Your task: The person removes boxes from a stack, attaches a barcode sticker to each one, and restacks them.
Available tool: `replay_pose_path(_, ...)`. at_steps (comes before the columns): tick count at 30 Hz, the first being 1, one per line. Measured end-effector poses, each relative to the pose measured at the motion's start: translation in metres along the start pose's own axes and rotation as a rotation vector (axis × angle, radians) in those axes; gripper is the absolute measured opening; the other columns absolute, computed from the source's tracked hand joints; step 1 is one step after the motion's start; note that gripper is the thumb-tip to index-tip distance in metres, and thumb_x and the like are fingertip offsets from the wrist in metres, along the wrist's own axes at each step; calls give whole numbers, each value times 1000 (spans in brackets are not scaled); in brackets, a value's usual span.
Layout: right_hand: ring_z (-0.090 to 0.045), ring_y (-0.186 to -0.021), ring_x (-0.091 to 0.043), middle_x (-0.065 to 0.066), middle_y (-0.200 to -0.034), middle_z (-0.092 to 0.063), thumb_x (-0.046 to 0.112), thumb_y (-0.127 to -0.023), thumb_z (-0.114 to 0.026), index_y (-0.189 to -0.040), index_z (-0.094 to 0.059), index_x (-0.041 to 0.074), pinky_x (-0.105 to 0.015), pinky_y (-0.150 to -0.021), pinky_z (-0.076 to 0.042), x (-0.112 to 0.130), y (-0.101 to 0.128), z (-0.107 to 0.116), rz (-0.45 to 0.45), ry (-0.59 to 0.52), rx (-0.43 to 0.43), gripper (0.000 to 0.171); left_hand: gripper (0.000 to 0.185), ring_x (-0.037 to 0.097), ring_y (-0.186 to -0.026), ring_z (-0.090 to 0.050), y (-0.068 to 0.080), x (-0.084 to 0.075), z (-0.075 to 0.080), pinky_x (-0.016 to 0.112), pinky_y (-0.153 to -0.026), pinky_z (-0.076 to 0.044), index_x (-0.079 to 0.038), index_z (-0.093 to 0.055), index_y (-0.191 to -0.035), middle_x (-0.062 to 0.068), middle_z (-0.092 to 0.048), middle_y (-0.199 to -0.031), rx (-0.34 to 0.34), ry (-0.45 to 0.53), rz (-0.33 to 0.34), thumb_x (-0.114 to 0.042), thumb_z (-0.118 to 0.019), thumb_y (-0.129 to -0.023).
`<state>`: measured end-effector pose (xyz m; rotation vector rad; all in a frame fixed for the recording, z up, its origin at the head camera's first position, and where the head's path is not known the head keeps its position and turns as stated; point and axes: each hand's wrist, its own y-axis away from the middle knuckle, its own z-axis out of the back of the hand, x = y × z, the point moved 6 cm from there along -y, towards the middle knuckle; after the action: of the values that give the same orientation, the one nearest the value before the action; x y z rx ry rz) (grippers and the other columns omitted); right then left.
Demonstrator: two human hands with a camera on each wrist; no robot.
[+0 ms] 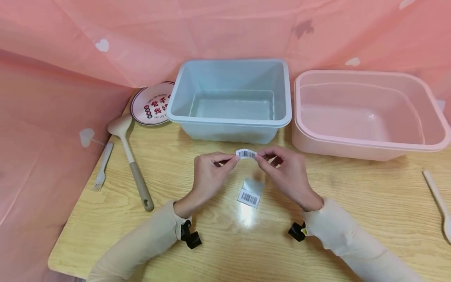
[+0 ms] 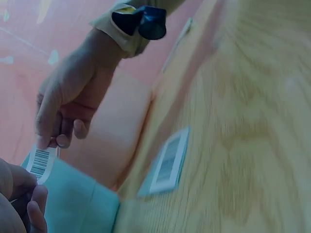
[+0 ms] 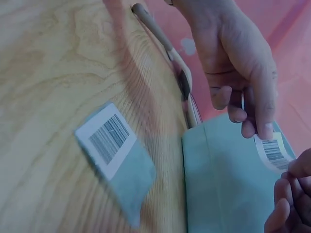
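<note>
Barcode sticker: small white strip, black bars, bowed upward, held above the wooden table before the blue tub. Left hand pinches one end, right hand the other; fingers curled.

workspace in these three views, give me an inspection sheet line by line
surface: light wooden table, with glare near its middle.
job's things: small white barcode sticker, bowed, held above the table; clear backing sheet with a second barcode label lying flat below it.
clutter: pale blue plastic tub and pink plastic tub at the back; round printed plate; beige ladle; pale fork; beige spoon at the right edge.
grippers: left hand and right hand each pinch one end of the sticker.
cables: nothing seen; black straps at both wrists.
surroundings: pink sheeting with white hearts.
</note>
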<state>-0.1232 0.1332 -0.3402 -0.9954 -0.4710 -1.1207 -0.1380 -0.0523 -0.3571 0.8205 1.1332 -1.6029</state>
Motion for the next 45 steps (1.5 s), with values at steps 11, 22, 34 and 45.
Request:
replay_pose_path(11,-67,-64,-15,-7,-73,-73,12,-85,-72,-85,-75,3,-24,-56,-54,4,-32,-32,42,101,9,9,10,16,-61,-67,-23,20,23,19,-52,-51,-5,-78,-88,11,-75,-77,-98,-130,-39,-13,-74,-85)
replay_pose_path(22,-66,-60,-17,-10,-77,-75,11,-86,-71,-87,-76,3,-28,-56,-53,-4,-44,-57,22,110,-63,10,13,21,-63,-69,-36,36,30,23,-57,-54,-6,-78,-90,11,-75,-79,-151,-222,-10,-18,-75,-85)
replay_pose_path(34,-68,-62,-19,-13,-84,-75,12,-88,-69,-91,-75,2,-29,-58,-57,-3,-47,-70,-8,135,-67,12,13,17,-61,-68,-40,40,33,27,-60,-54,-10,-79,-90,8,-76,-80,-202,-299,-13,-21,-74,-86)
replay_pose_path(45,-67,-59,-19,-12,-81,-75,15,-89,-69,-91,-77,3,-31,-56,-55,-6,-51,-70,-9,185,-92,15,17,16,-57,-65,-44,45,36,25,-56,-52,-10,-78,-91,8,-76,-77,-234,-319,-9,-25,-73,-87)
